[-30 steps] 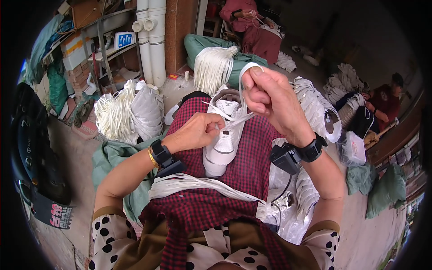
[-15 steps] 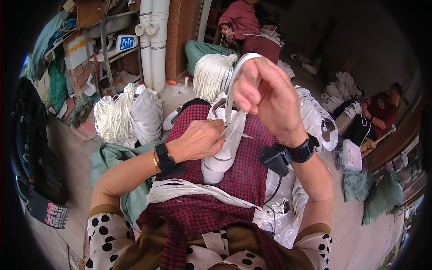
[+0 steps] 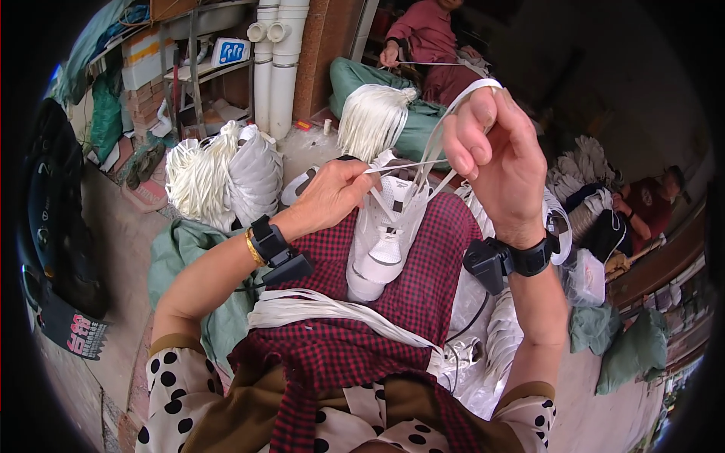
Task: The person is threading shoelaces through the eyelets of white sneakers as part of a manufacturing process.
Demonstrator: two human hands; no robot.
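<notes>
Pinching a thin white lace (image 3: 411, 165) between thumb and forefinger, the left hand (image 3: 332, 192) on my feed had its fingers closed, tips together, and that strand ran straight across to the right hand (image 3: 502, 162). From my distance I saw the right hand raised higher, palm turned back toward the wearer, fingers curled well in, with a loop of lace caught at the tips of thumb and forefinger and dropping toward the shoe; how firmly they gripped it I could not tell.

Below both hands I had the white shoe (image 3: 377, 238) on the red-and-black checked apron (image 3: 434, 264), between its left and right edges, toe toward the wearer and opening toward the apron's far edge. A bundle of loose laces (image 3: 325, 308) lay across the apron nearer the wearer, reaching its right edge. Each wrist carried a black strap (image 3: 529, 259), with a gold bracelet (image 3: 254, 249) beside the left one.

Beyond the apron's left edge I made out a white pile (image 3: 260, 177) and a green cloth (image 3: 200, 268). Past the far edge, a bunch of white strands (image 3: 370, 121) hung against a green sack (image 3: 423, 128). Farther out, a person in a pink top (image 3: 434, 30) held a strand stretched sideways.
</notes>
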